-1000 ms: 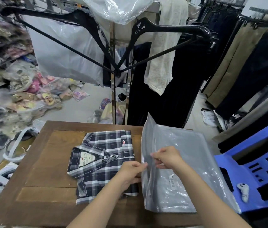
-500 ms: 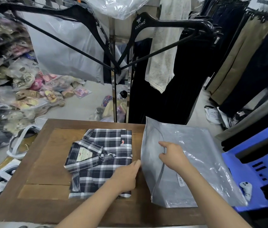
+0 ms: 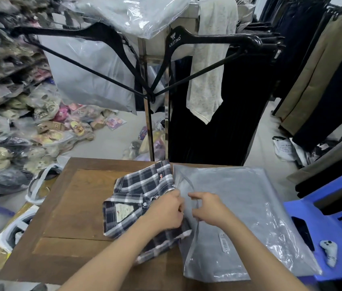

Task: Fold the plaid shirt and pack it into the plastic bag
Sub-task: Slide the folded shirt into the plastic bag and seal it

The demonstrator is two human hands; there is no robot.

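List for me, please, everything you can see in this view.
Folded plaid fabric shirt: one, navy and white, on the table, right edge at the bag's mouth.
Translucent plastic bag: one, grey, table's right side.
Square wooden table: one, brown, centre foreground.
Slotted plastic chair: one, blue, right of the table.
Small controller-shaped object: one, pale grey, on the chair.
Plastic clothes hangers: two, black, on the rack behind.
Bagged footwear pile: many, mixed colours, floor at left.
Left hand: one, gripping the shirt.
Right hand: one, pinching the bag's edge.
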